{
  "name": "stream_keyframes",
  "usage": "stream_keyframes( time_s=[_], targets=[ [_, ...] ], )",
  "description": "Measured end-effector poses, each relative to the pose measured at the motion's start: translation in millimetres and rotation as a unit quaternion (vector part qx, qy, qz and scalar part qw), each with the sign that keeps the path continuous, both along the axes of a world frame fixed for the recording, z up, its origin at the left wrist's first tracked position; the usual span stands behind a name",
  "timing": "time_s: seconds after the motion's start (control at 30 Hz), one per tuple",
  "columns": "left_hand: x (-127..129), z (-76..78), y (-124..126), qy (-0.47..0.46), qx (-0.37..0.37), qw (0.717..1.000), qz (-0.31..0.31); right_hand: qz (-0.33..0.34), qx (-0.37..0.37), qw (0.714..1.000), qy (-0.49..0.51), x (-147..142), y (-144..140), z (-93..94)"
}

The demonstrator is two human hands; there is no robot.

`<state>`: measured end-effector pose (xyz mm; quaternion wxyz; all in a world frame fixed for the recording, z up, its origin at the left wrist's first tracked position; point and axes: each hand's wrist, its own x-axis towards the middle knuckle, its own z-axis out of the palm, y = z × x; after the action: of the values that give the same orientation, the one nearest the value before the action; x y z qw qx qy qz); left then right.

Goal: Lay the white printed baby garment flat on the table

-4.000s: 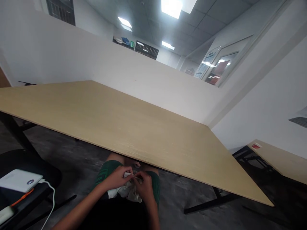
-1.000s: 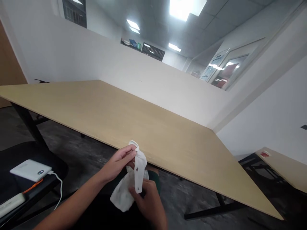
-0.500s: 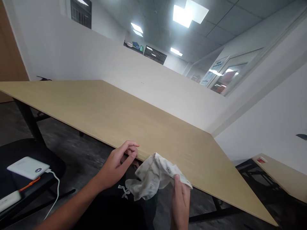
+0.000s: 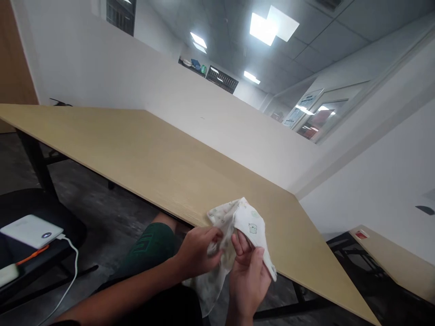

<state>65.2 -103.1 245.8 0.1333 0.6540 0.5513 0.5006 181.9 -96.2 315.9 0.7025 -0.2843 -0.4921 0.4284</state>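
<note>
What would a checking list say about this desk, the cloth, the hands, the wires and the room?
Surface: wooden table, tan top, nothing seen lying flat on it.
Job's things: small white printed cloth, crumpled, held at the table's near edge.
Clutter: white power bank on a black chair.
Hands: left hand and right hand both grip the cloth.
Cables: white cable plugged into the power bank.
Surroundings: white partition wall, ceiling lights.

Crumpled white printed cloth (image 4: 246,222) — held

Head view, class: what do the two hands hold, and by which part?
Both hold a small white printed cloth: left hand pinches its upper left edge, right hand its middle fold.
</note>
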Motion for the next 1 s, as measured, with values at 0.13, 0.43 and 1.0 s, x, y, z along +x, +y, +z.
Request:
stream_keyframes(
  time_s=[0.13,0.43,1.0],
  targets=[
    [-37.2,0.4,16.4,-0.093,-0.029,0.992,-0.079,-0.132,0.074,0.988,-0.031,10.2,7.8,-8.9],
    [-88.3,19.9,-10.5,-0.083,-0.075,0.979,-0.169,-0.256,0.048,0.963,-0.067,29.4,17.1,-18.8],
    [-100.3,-22.3,-10.1,0.115,-0.035,0.993,-0.015,-0.226,-0.008,0.966,-0.128,92.2,30.8,-83.1]
  ],
)
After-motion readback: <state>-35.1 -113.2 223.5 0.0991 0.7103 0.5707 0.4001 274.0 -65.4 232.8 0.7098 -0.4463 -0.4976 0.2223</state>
